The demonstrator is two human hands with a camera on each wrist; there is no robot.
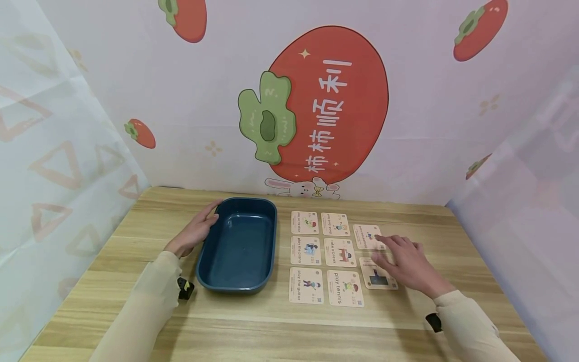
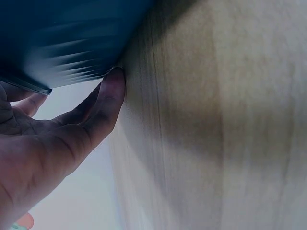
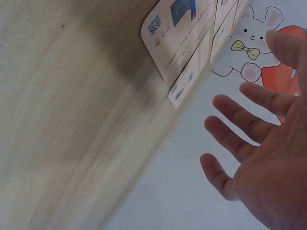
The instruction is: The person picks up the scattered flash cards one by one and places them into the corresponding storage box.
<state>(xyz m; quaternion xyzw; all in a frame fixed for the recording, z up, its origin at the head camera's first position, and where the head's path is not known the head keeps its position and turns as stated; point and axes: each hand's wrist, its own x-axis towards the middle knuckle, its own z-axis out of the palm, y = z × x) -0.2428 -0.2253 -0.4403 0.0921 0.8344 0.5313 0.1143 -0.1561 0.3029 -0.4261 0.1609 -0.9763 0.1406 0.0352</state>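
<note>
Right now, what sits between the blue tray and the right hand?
In the head view, two columns of picture cards lie on the table between the blue tray and the right hand.

Both arms wear long, loose sleeves of pale cream fabric. A small black device sits at each wrist, just past the cuff. The left hand (image 1: 192, 234) and right hand (image 1: 407, 266) are bare.

Cards (image 1: 326, 257) read "play tennis", "take a break", "play the piano"; backdrop (image 1: 332, 108): "柿柿顺利".
</note>
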